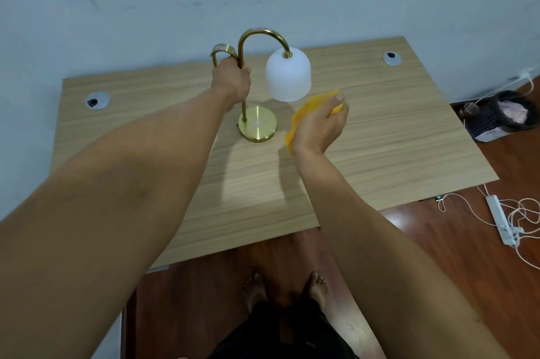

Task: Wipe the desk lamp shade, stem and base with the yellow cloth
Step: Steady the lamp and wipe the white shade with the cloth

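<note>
Lamp stem [242, 46] is partly hidden by the left hand [230, 82] gripping it; right hand [320, 122] clutches the yellow cloth [304, 114].

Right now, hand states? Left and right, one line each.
Left hand: closed around the brass lamp stem, steadying it.
Right hand: closed on the yellow cloth, just below the white shade, not touching it.

open wooden desk [380, 130] to the right of the lamp and along the near edge. blocked at centre by brass base [257, 128], stem [244, 101] gripped in left hand [232, 81], and white shade [287, 75] hanging just above right hand [320, 128].
</note>
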`<act>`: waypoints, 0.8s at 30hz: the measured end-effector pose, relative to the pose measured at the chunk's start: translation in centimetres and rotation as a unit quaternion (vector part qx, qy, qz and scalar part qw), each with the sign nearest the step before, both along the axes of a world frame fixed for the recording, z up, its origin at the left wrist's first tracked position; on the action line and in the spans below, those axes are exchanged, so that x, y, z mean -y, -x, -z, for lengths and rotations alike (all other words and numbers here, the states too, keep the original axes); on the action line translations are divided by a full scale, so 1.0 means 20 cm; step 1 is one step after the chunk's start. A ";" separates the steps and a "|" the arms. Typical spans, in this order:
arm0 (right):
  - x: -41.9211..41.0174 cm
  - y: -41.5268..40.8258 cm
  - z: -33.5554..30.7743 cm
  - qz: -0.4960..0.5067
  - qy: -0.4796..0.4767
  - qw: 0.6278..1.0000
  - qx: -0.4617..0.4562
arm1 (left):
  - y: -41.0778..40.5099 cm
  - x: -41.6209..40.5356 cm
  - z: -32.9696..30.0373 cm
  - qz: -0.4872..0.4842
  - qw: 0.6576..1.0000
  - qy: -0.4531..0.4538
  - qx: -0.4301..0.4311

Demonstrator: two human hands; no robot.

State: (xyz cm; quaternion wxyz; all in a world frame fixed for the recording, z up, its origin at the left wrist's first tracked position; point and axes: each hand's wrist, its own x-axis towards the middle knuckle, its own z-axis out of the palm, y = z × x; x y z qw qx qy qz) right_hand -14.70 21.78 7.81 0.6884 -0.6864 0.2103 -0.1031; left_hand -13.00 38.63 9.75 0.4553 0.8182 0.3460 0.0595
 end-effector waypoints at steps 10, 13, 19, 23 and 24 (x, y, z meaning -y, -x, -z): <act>0.08 -0.02 0.22 -0.230 0.579 0.652 0.432 | 0.01 -0.01 0.01 0.009 1.000 -0.007 0.009; 0.11 -0.07 0.28 -0.230 0.642 0.556 0.476 | 0.01 -0.02 0.00 0.026 0.999 -0.023 -0.002; 0.06 -0.07 0.27 -0.208 0.704 0.481 0.480 | 0.02 -0.03 -0.01 0.036 0.999 -0.014 -0.016; 0.13 -0.08 0.23 -0.239 0.693 0.477 0.485 | 0.02 -0.03 -0.02 0.037 0.999 0.008 -0.012; 0.15 -0.08 0.22 -0.246 0.689 0.476 0.488 | 0.02 -0.02 -0.03 0.037 0.999 0.013 -0.010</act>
